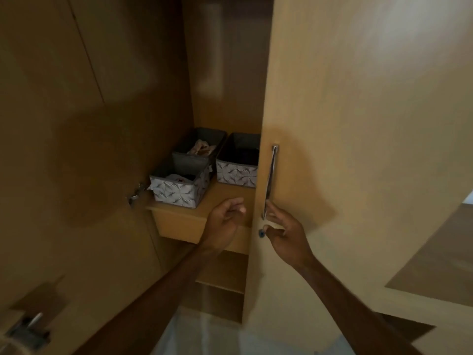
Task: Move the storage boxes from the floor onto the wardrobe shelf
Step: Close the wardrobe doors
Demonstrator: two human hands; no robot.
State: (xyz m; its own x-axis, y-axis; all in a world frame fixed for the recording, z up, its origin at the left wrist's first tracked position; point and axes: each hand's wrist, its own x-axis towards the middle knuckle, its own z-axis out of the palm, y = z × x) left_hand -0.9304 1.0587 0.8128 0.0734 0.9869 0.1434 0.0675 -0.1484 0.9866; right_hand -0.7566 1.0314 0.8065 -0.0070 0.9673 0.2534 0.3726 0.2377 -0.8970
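Since the boxes [176, 190] were shelved at 11 o'clock from the slack, empty left hand [225, 221], that hand was best withdrawn before the door [358, 124] was swung; right hand [284, 234] at handle [271, 175], grip indeterminate.

Both bare arms reach forward, the left from 7 o'clock, the right from 5 o'clock. The left hand [225, 221] hangs with loosely curled fingers, holding nothing. At its 3 o'clock the right hand [284, 233] stretches its fingers [272, 211] straight toward 11 o'clock, thumb tucked below.
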